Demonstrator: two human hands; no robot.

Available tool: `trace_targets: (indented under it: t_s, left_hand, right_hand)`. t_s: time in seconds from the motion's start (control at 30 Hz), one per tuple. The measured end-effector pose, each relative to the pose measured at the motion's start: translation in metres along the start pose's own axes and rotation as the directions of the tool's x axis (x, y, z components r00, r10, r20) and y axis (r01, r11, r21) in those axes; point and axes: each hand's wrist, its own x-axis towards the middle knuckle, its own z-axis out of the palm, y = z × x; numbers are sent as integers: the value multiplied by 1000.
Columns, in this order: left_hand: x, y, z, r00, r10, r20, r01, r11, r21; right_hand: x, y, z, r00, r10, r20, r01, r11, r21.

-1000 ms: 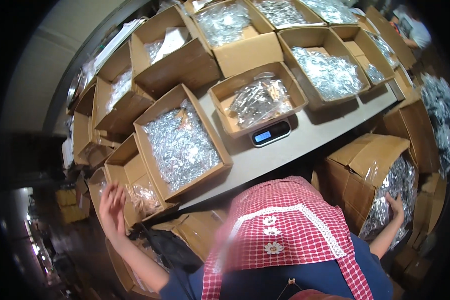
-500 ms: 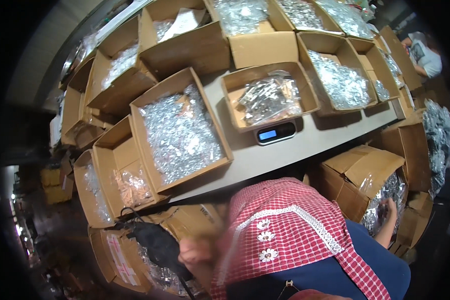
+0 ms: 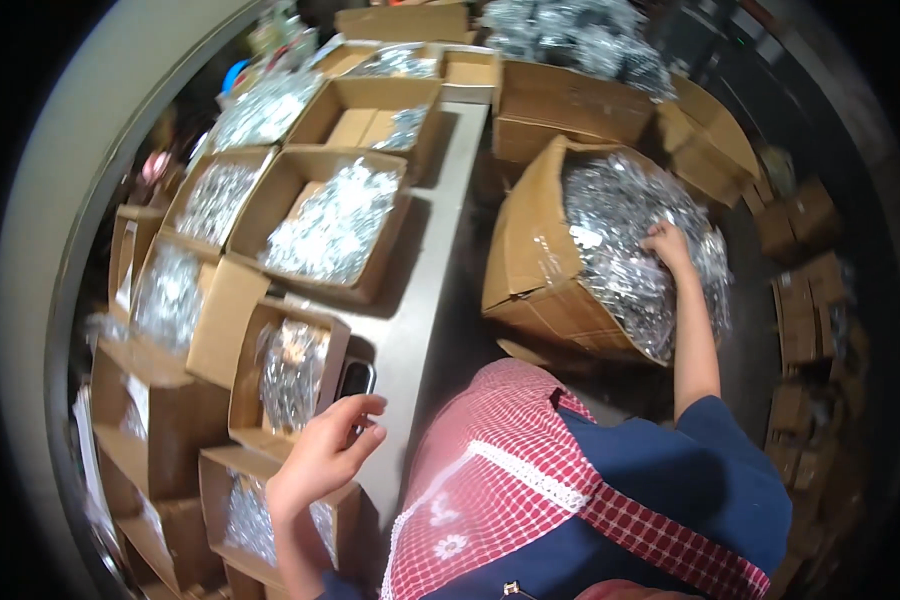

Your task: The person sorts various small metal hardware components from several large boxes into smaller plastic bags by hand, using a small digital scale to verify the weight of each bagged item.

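The big box (image 3: 530, 255), a brown carton, stands beside the worktop (image 3: 415, 275), its open mouth turned to the right and full of shiny clear packets (image 3: 618, 225). The person's right hand (image 3: 665, 243) is at the mouth of the big box, fingers bent down onto the packets; whether they grip one cannot be told. The left hand (image 3: 332, 447) is well to the left of the big box and nearer the person, empty, with thumb and fingers apart and loosely curled.

Just past the left hand, also left of the big box, a scale (image 3: 358, 378) shows in part on the worktop, close against a small box (image 3: 251, 362) with a clear bag (image 3: 295, 378) of parts in it. A wider box (image 3: 384, 262) of silvery packets stands on the worktop directly left of the big box, and another box (image 3: 425, 130) sits farther off to its left. Beyond the big box stands a brown carton (image 3: 570, 105), with a heap of grey wrapped bundles (image 3: 575, 40) behind it. The person's red checked apron (image 3: 510, 420) is on the near side of the big box.
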Motion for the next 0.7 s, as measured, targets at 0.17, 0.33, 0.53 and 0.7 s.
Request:
trace_targets:
  t_s: [0.17, 0.33, 0.53, 0.7]
  left_hand:
    - [-12, 20, -30, 985, -101, 141, 73, 979, 192]
    - [-63, 11, -61, 971, -216, -105, 235, 944, 230]
    - [-121, -43, -69, 858, -511, -38, 504, 855, -118]
    - [-125, -63, -48, 828, -560, 12, 546, 802, -240]
  right_hand:
    - [-20, -28, -13, 980, 69, -185, -111, 966, -232]
    - [-24, -17, 13, 980, -152, -130, 49, 814, -578]
    - [23, -26, -41, 947, -275, 166, 319, 869, -378]
    - [39, -17, -59, 978, -208, 7, 190, 909, 371]
